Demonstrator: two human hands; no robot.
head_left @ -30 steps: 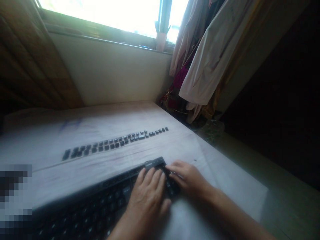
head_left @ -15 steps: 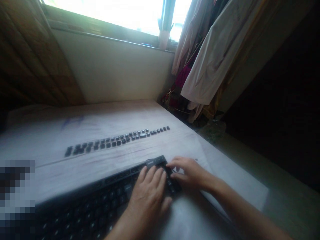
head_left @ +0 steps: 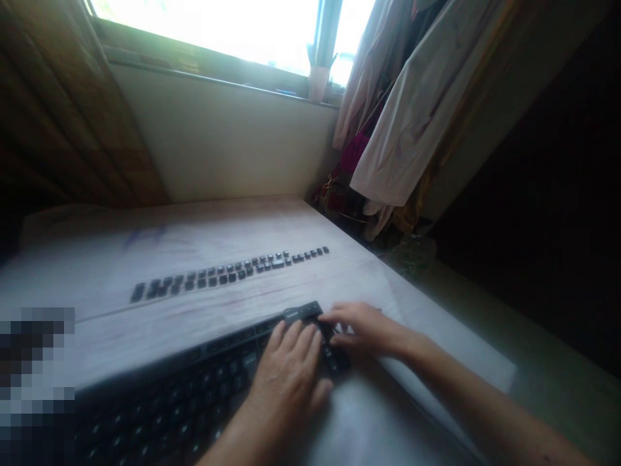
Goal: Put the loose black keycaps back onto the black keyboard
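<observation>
Black keyboard [head_left: 204,382], left hand [head_left: 290,366] unclenched on top, right hand [head_left: 363,325] at its end, grip unclear

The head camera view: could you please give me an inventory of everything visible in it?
black plastic keyboard: one, black, lower left to centre
small square loose keycaps: over twenty, dark, two rows beyond the keyboard
flat table surface: one, pale, beneath both
bright window: one, white glare, top
small pot-like container: one, pinkish, windowsill
smooth wall: one, pale, below the window
draped fabric curtain: one, brown, upper left
hanging cloth garments: at least two, pale, upper right
unclear magenta item: one, magenta, among the garments
left hand: one, bare, on the keyboard
right hand: one, bare, at the keyboard's right end
</observation>
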